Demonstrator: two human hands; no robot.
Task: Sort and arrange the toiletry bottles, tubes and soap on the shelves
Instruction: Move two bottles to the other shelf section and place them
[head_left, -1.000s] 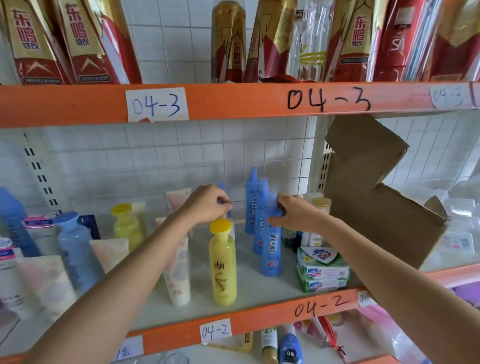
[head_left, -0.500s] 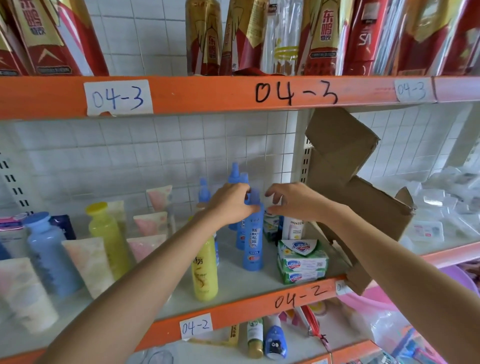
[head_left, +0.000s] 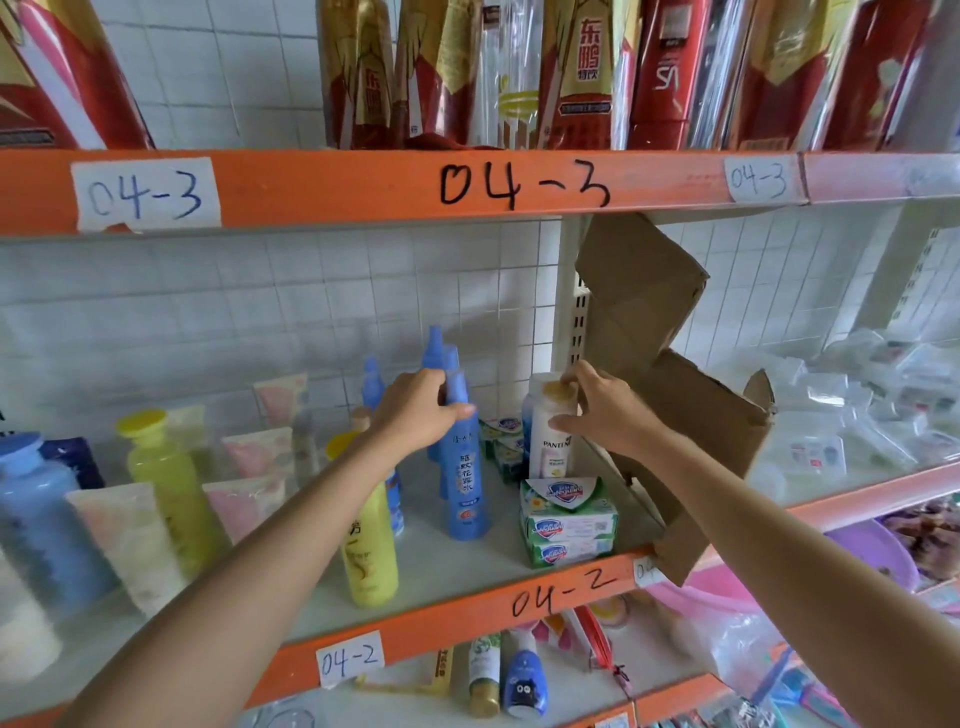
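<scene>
Now, your right hand (head_left: 605, 410) curls its fingers round the top of the white Pantene bottle (head_left: 550, 431), far right on the 04-2 shelf (head_left: 566, 587) beside the cardboard (head_left: 670, 395). Your left hand (head_left: 421, 410) grips the blue spray bottle (head_left: 462, 467) by its neck. Lift each bottle straight, clear of the soap boxes (head_left: 569, 522) near the front.

Stockroom: numbered orange shelves (head_left: 363, 189) of goods
</scene>
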